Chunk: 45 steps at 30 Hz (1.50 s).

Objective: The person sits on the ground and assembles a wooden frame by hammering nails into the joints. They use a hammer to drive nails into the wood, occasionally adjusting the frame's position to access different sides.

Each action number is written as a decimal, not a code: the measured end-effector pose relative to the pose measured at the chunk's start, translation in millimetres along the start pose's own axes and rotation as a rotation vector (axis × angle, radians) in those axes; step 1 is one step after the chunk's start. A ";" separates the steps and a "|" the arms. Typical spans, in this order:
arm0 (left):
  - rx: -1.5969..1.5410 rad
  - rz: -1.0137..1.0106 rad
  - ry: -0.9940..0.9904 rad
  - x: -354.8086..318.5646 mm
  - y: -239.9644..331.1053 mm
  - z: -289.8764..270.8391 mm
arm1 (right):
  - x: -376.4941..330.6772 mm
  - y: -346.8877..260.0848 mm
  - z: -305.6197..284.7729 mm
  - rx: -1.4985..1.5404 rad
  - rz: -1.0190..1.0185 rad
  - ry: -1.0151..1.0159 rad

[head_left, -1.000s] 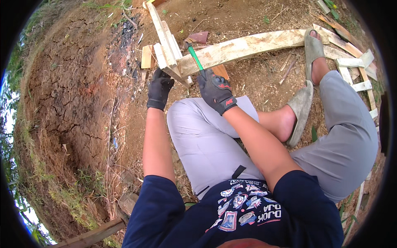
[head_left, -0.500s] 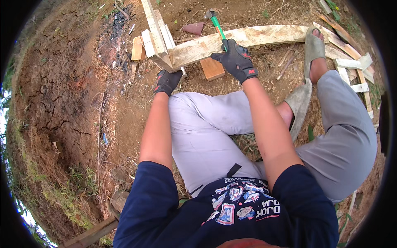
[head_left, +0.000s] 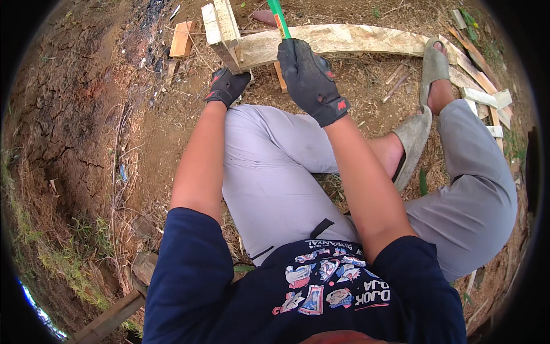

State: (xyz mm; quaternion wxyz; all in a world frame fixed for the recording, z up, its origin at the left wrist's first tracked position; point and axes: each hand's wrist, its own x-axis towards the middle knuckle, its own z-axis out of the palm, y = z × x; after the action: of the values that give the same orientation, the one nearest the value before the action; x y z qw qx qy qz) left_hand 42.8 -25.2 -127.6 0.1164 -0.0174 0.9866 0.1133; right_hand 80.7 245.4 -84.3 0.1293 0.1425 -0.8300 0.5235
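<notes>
In a black work glove, my right hand point(head_left: 312, 80) is closed round the handle of a hammer point(head_left: 280, 20). Its green shaft points up past the top edge, and its head is out of view. My left hand point(head_left: 227, 87), gloved too, grips the near end of a short upright board point(head_left: 224, 53) from below, its fingertips partly hidden. A long pale plank point(head_left: 349, 40) butts against that board and runs off to the right, where my sandalled foot point(head_left: 436, 69) presses against it.
A brown wood block point(head_left: 182, 39) lies left of the boards, and another block point(head_left: 280, 77) shows partly behind my right hand. Pale wood offcuts point(head_left: 484, 97) are piled at the right. A brownish-red flat piece point(head_left: 264, 17) lies beyond the plank. Dry soil point(head_left: 74, 114) spreads to the left.
My right hand has drawn nearer and slightly left with the hammer, whose head has left the view. My left hand stays at the board's end. The whole view has shifted a little.
</notes>
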 end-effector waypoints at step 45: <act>-0.010 0.034 0.035 15.8 -2.9 8.0 | -40.7 -11.4 61.8 -0.059 0.156 -0.148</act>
State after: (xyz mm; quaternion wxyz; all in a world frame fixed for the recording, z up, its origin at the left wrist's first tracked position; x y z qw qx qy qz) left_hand 29.4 -26.3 -139.5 0.0969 -0.0031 0.9880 0.1201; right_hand 118.6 188.9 -115.5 0.0305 0.1118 -0.8610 0.4952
